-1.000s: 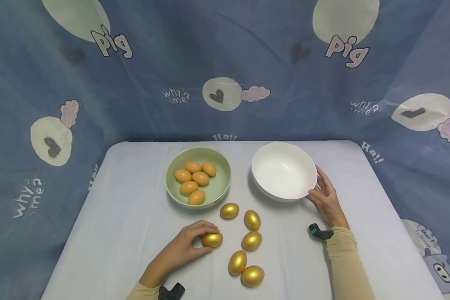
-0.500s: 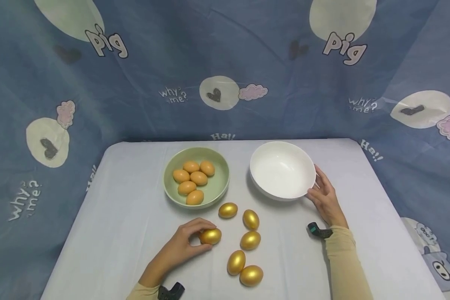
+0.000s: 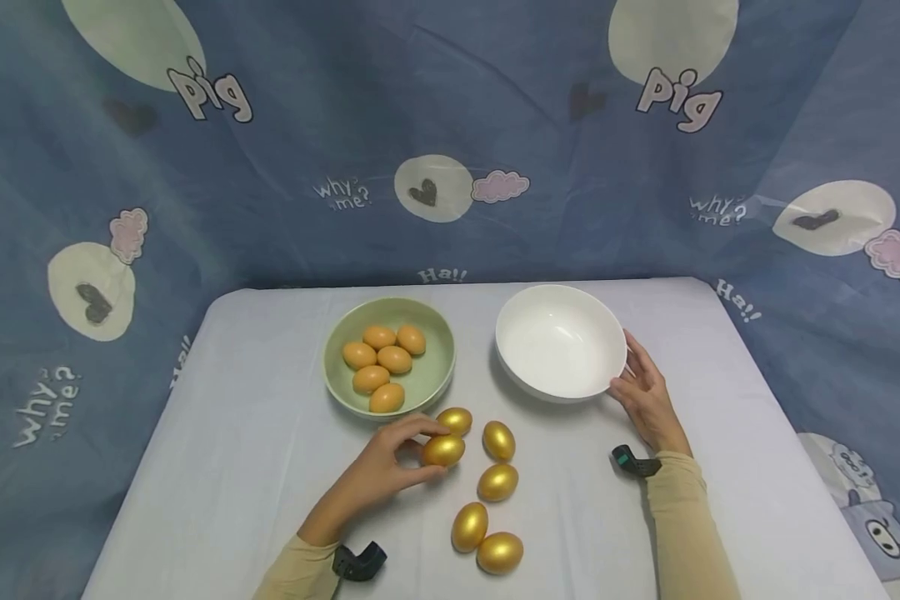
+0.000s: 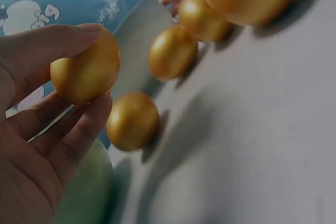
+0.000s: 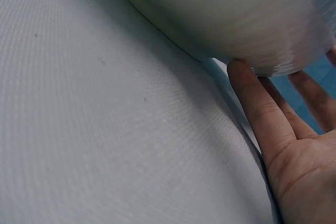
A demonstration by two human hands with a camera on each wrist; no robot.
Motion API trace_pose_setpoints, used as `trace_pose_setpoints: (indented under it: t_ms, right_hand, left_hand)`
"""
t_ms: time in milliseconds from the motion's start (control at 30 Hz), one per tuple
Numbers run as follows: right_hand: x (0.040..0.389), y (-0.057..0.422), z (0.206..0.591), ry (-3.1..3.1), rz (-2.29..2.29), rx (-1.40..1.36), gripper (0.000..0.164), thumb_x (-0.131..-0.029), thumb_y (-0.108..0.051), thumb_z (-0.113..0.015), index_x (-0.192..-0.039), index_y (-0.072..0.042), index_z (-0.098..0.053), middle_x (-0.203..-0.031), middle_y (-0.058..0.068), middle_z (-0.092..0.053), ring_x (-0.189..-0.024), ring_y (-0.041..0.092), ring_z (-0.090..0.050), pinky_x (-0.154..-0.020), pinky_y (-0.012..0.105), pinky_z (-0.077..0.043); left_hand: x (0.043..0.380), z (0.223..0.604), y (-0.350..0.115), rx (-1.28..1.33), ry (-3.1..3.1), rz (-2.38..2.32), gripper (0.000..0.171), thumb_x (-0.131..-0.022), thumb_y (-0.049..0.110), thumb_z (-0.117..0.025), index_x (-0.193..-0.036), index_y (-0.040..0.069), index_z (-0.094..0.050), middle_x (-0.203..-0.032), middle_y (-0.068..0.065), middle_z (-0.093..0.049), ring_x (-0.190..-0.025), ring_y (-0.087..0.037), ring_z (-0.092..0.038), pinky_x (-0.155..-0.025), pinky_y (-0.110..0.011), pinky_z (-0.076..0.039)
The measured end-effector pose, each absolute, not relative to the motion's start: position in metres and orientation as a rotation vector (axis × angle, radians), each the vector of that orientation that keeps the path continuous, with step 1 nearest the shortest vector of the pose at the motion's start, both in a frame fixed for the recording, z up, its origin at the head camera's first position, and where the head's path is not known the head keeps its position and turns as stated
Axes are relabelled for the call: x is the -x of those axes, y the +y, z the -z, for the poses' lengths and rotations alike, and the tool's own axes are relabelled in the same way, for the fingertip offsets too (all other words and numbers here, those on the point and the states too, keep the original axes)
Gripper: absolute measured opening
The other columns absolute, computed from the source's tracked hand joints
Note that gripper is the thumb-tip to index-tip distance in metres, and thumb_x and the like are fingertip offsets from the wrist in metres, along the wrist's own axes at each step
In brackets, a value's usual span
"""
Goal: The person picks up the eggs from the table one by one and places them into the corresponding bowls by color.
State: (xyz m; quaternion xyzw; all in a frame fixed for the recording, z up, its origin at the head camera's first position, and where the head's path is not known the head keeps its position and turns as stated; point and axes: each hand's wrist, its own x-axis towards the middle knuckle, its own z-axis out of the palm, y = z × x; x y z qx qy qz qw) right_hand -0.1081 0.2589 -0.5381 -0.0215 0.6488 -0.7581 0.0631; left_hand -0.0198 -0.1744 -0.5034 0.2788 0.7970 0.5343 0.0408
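In the head view my left hand [image 3: 381, 468] pinches a golden egg [image 3: 444, 451] between thumb and fingers. The left wrist view shows this held egg [image 4: 86, 69] lifted off the tablecloth, with another golden egg [image 4: 133, 121] just beyond it. Several more golden eggs [image 3: 469, 527] lie loose on the cloth to the right of my left hand. A white bowl [image 3: 562, 337] stands at the back right, with nothing in it. Against its right side rests my right hand [image 3: 648, 404]; thumb and extended fingers touch the outer wall [image 5: 252, 30] in the right wrist view.
A green bowl [image 3: 437, 367] with several orange-brown eggs [image 3: 394, 360] in it stands at the back left, just beyond my left hand. White cloth [image 3: 240, 417] covers the table. A blue printed curtain [image 3: 285, 133] hangs behind and at both sides.
My left hand has risen and moved away and to the right with the golden egg, which stood among the others before. My right hand has stayed at the white bowl.
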Motion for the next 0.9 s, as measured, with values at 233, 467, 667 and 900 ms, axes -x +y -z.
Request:
trace_pose_setpoints:
  t_ms: [233,467,667,900]
  right_hand:
    - [0.109,0.259,0.537,1.984,2.277,0.056,0.084,-0.097,0.001,-0.064,-0.165,-0.028,-0.025,-0.174,0.005,-0.019,-0.145,0.007,-0.048,-0.106,0.025,-0.052]
    - [0.11,0.258,0.537,1.989,2.266,0.048,0.084,-0.096,0.001,-0.064,-0.165,-0.03,-0.026,-0.174,0.003,-0.02,-0.143,0.006,-0.05,-0.106,0.025,-0.053]
    - [0.109,0.259,0.538,1.982,2.275,0.063,0.085,-0.096,0.002,-0.064,-0.165,-0.028,-0.025,-0.174,0.005,-0.019,-0.139,0.002,-0.052,-0.106,0.025,-0.053]
    - [0.109,0.26,0.539,1.981,2.269,0.071,0.085,-0.096,0.002,-0.065,-0.165,-0.029,-0.025,-0.174,0.005,-0.019,-0.135,-0.001,-0.053,-0.106,0.025,-0.053]
  left_hand:
    - [0.041,0.487,-0.155,-0.812,2.421,-1.602,0.049,-0.082,0.014,-0.088,-0.127,0.021,-0.069,-0.126,0.003,-0.07,-0.111,-0.01,-0.064,-0.087,-0.027,-0.061]
    - [0.066,0.474,-0.132,-0.78,2.352,-1.635,0.049,-0.083,0.01,-0.087,-0.127,0.023,-0.069,-0.125,0.005,-0.071,-0.118,-0.015,-0.066,-0.093,-0.028,-0.061]
    - [0.086,0.465,-0.111,-0.771,2.281,-1.641,0.046,-0.086,0.017,-0.086,-0.128,0.018,-0.068,-0.128,-0.001,-0.069,-0.12,-0.021,-0.065,-0.09,-0.026,-0.062]
    - [0.11,0.456,-0.089,-0.821,2.278,-1.608,0.043,-0.087,0.017,-0.085,-0.127,0.016,-0.068,-0.125,-0.001,-0.07,-0.118,-0.019,-0.065,-0.089,-0.026,-0.062]
